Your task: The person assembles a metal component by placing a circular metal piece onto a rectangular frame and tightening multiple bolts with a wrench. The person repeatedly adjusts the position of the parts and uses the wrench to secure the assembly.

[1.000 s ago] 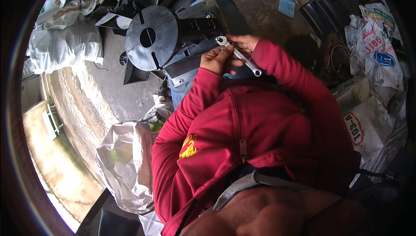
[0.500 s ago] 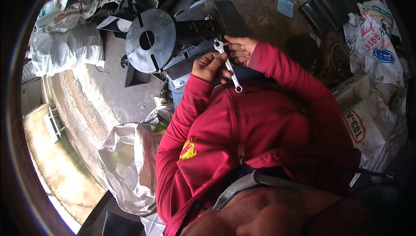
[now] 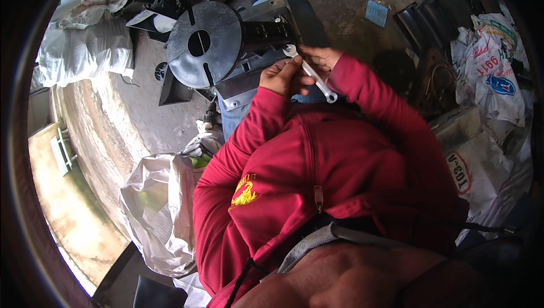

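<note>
A silver combination wrench (image 3: 315, 76) slants between my hands, its open end up by the black metal assembly (image 3: 262, 31) and its ring end toward my jacket. My left hand (image 3: 281, 76) is closed, with thumb and fingers pinching the wrench below its open end. Just right of that end, my right hand (image 3: 321, 58) has its fingers curled together behind the shaft; what they pinch, if anything, is hidden. A round grey metal disc (image 3: 221, 30) with slots and a central hole stands at the left end of the assembly, which rests over my legs.
White woven sacks lie at the left (image 3: 85, 53) and right (image 3: 498, 81). An opened white sack (image 3: 161, 195) stands near my left elbow. Black metal parts (image 3: 425, 19) and a blue scrap (image 3: 376, 13) are on the floor at the far right.
The wrench has tilted further, its ring end swinging right and up. My left hand has come closer to my right. The disc appears slightly higher and further right in view.
</note>
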The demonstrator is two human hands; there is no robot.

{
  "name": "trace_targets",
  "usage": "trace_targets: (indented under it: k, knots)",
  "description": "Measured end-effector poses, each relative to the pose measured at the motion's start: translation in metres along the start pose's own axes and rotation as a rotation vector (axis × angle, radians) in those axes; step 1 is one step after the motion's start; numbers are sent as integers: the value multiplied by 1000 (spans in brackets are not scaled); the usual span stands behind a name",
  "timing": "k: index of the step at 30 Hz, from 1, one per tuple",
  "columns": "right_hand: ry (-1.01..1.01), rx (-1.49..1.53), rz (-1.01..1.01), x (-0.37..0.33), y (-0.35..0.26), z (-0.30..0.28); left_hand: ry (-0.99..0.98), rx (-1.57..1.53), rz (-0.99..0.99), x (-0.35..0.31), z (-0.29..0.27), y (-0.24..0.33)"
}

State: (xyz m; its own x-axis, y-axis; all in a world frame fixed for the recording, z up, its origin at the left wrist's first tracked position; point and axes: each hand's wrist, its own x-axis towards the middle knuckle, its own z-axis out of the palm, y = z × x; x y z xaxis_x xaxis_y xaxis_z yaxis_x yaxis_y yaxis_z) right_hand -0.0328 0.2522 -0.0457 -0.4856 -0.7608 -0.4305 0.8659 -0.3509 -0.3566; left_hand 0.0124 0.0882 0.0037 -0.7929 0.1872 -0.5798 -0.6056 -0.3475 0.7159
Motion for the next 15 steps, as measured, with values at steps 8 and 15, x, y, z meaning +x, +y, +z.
trace_targets:
  k: [8, 15]
  knots:
    - [117, 54, 50, 0, -4, 11, -16, 262, 128, -26, -35, 20]
    - [50, 60, 27, -2, -1, 12, -127, 146, 22, -13, -15, 6]
